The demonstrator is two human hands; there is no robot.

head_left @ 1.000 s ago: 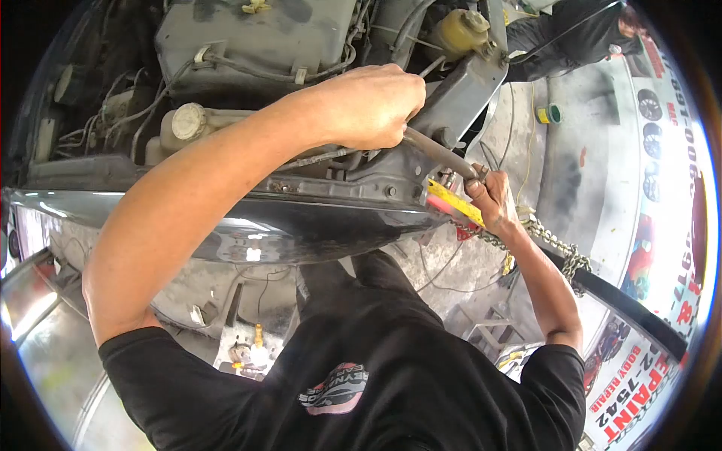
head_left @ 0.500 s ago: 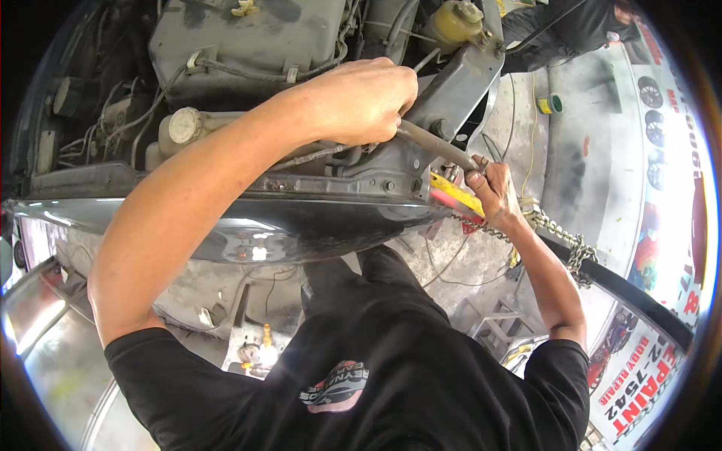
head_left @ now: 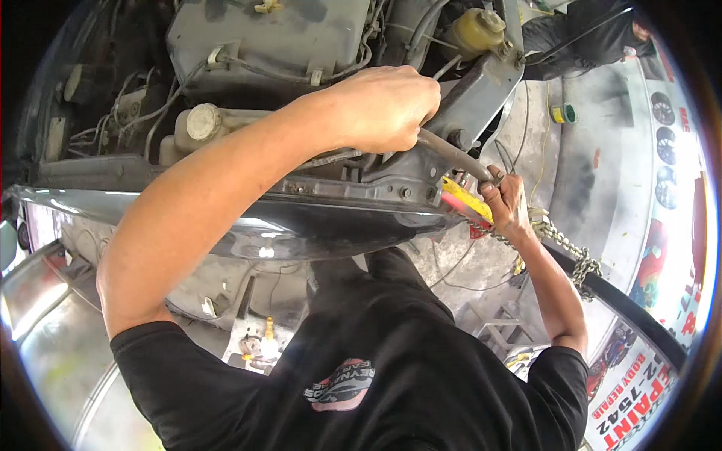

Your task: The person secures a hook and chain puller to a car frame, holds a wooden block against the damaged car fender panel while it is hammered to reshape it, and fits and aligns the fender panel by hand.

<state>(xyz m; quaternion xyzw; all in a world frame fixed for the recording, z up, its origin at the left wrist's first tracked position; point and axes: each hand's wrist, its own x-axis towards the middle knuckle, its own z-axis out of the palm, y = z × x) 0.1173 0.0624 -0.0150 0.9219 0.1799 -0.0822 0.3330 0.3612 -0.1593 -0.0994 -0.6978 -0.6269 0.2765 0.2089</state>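
My left hand [head_left: 391, 109] is closed around the upper end of a grey-brown metal bar [head_left: 455, 158], above the front corner of the car's open engine bay. At the bar's lower end, the fingers and thumb of my right hand [head_left: 510, 201] wrap round it. Just beside that hand is a yellow and red piece [head_left: 466, 201] at the car's corner. A metal chain [head_left: 556, 237] runs from near it toward the right. Under the bar lies the grey body panel [head_left: 470, 105]; what the bar's hidden ends touch, I cannot tell.
A dark front panel [head_left: 338, 225] spans the car's front edge. A yellowish fluid reservoir [head_left: 477, 31] and a white-capped tank [head_left: 203, 122] sit in the bay. Behind the chain runs a black beam [head_left: 632, 301]. Another person's dark clothing [head_left: 579, 37] shows at upper right.
The whole view has shifted slightly, so the car and both hands appear a little farther right. Both hands keep their hold on the bar, with its angle nearly the same.
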